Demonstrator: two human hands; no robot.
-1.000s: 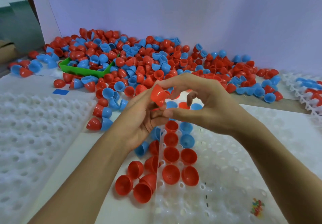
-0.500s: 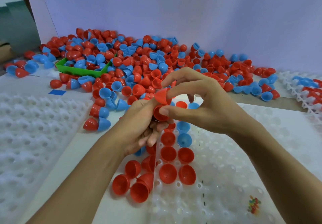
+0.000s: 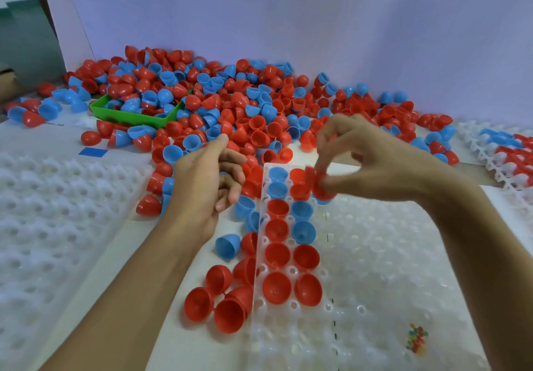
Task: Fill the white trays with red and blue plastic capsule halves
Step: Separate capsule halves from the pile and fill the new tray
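Pale lilac wall panels back a white table (image 3: 187, 341) strewn with capsule halves. At far left an empty white tray (image 3: 43, 226) of moulded cups lies flat, and a small blue sticker (image 3: 93, 152) with no readable writing sits just beyond its far edge. Behind that, a green bin (image 3: 135, 116) holds blue and red halves at the left end of the big loose pile (image 3: 245, 105), which runs along the foot of the wall.

The left hand (image 3: 207, 189) hovers over the table just left of the middle tray (image 3: 375, 269), its fingers loosely curled and nothing visible in them. A few red halves (image 3: 219, 304) lie open-side up on the table near this tray's left edge, with a blue half (image 3: 227, 245) beside them.

In the middle tray, only the two leftmost columns are filled, with blue and red halves seated open-side up (image 3: 291, 255). The right hand (image 3: 375, 163) hangs over the far end of those columns, pinching a red capsule half (image 3: 320, 183) between thumb and fingertips; the motion blur hides how it is tilted. Near the tray's near right corner is a small multicoloured mark (image 3: 416, 340), too small to read.

At far right another tray (image 3: 490, 151) carries red and blue halves.
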